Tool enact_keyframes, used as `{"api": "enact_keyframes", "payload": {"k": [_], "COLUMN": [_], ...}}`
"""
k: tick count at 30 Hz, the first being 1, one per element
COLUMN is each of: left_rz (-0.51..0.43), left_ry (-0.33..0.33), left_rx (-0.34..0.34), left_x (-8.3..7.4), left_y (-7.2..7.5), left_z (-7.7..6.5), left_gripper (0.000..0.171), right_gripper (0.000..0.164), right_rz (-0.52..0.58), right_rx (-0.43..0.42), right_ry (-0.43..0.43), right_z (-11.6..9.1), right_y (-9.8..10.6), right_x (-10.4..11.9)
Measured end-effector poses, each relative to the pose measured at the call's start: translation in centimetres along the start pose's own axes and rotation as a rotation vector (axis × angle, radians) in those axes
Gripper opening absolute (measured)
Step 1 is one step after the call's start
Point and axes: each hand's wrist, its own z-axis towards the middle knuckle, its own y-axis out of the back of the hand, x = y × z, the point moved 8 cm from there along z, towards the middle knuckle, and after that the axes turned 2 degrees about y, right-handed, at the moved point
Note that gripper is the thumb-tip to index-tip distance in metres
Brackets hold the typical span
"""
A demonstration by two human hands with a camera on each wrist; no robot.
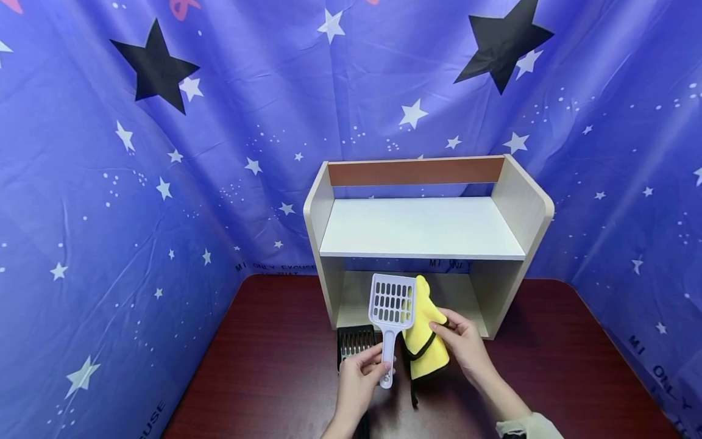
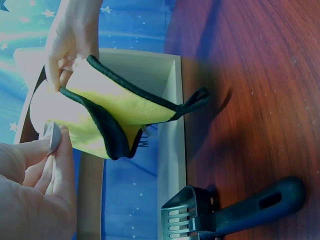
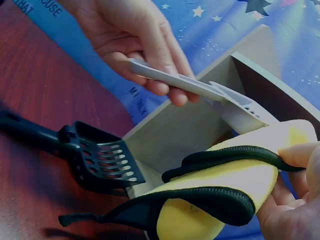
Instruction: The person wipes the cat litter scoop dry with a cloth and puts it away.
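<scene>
Held by its handle, a pale grey slotted litter scoop (image 1: 388, 332) is pinched in my left hand (image 1: 356, 385), its head pointing up and away. My right hand (image 1: 464, 342) pinches a yellow cloth (image 1: 425, 329) with black edging and a hanging loop. In the head view the scoop's head overlaps the cloth's left side. Below and left of them, a black slotted litter scoop (image 3: 100, 152) lies on the table, partly behind my left hand in the head view; its handle (image 2: 270, 202) shows fully in the left wrist view.
A small two-level shelf (image 1: 419, 228) with a white middle board stands at the back of the dark red wooden table (image 1: 263, 360). Blue curtains (image 1: 247, 152) with stars hang behind and along both sides.
</scene>
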Motion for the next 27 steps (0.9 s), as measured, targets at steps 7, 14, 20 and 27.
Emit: {"api": "enact_keyframes", "payload": {"k": [7,14,20,27], "left_rz": [0.023,0.077,0.110,0.048], "left_ry": [-0.015,-0.041,-0.067,-0.064], "left_rx": [-0.033,-0.067,-0.099,-0.099], "left_x": [-0.2,-0.3,-0.6,-0.6], "left_y": [0.4,0.0,0.2,1.8], "left_z": [0.7,1.1,1.2,1.0], "left_gripper": [0.038,0.036,0.034,0.035], "right_gripper": [0.024,0.028,0.026,0.024], "right_rz": [-0.056,-0.089,-0.068,-0.080], "right_rx": [0.016,0.054,0.043,-0.117], "right_ry": [0.004,0.089,0.120,-0.008], "right_z": [-0.7,-1.9,-2.2,-1.7], "right_y": [-0.9,-2.7,-3.7,-0.9], "right_x": [-0.6,-1.1,-1.3,-1.1]}}
